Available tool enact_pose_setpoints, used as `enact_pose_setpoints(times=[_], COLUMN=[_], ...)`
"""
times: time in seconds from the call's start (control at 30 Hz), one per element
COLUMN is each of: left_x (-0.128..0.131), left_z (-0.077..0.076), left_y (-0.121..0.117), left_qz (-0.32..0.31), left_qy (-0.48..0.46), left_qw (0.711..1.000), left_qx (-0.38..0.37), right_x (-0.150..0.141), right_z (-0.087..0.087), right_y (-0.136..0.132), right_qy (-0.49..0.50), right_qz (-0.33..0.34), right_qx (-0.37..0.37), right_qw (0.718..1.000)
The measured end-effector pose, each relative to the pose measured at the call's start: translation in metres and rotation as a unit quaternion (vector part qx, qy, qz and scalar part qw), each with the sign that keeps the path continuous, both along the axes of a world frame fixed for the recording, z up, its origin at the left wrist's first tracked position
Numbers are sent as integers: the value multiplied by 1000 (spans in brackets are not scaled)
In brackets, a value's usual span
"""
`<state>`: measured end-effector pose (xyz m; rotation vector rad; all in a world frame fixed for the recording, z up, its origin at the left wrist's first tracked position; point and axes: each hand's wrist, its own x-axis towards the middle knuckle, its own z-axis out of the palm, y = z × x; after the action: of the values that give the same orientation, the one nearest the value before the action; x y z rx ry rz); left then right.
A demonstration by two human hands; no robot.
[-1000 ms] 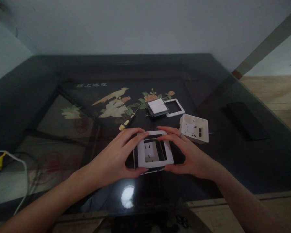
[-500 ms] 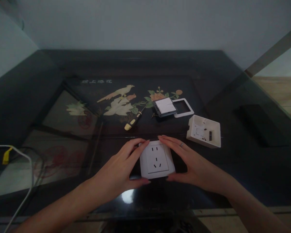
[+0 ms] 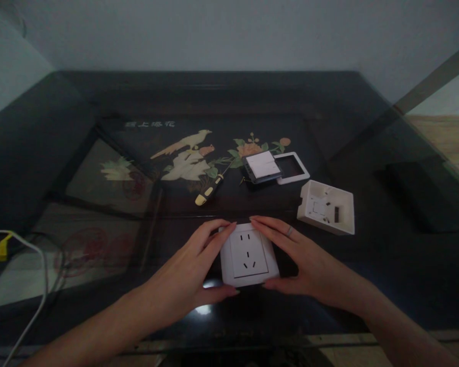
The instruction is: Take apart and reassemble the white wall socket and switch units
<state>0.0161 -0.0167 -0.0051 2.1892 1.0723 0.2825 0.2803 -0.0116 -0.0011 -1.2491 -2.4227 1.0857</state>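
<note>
Both hands grip a white wall socket (image 3: 248, 255) near the front of the dark glass-topped table. The five slots of its face point up at me. My left hand (image 3: 208, 262) is closed on its left side, fingertips at the far edge and thumb at the near edge. On the opposite side my right hand (image 3: 290, 257), with a ring on one finger, holds it the same way. The socket's underside is hidden. Beyond the hands lie a black and yellow screwdriver (image 3: 208, 190), a white-faced switch module (image 3: 262, 165) and a white frame (image 3: 305, 176).
To the right stands an open white mounting box (image 3: 327, 208) with small parts inside. A dark flat object (image 3: 424, 196) lies further right. A white cable (image 3: 44, 265) with a yellow tag (image 3: 3, 248) runs along the left. The wall (image 3: 214, 35) rises behind the table.
The camera view has shifted slightly. Both hands keep the same hold on the socket, and the other things on the table stay in their places.
</note>
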Motion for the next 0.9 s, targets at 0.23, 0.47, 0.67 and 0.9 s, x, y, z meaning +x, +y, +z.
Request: enact_pose_setpoints(times=[0.23,0.47,0.67,0.9], left_x=[1,1,2,2], left_z=[2,0,-1,-1], left_y=[1,2,1,-1], left_qz=[1,-4,11,13], left_qy=[8,-10,-25,-21], left_qw=[1000,1000,1000,999], left_qx=[-10,-4,-12,-35], right_x=[1,0,-1,-3], right_z=[3,2,3,4], right_y=[-2,-1,-1,-2], right_qy=[-12,-4,17,39], right_qz=[7,6,-9,-29], right_qx=[6,-6,-29,-54], right_qw=[1000,1000,999,997])
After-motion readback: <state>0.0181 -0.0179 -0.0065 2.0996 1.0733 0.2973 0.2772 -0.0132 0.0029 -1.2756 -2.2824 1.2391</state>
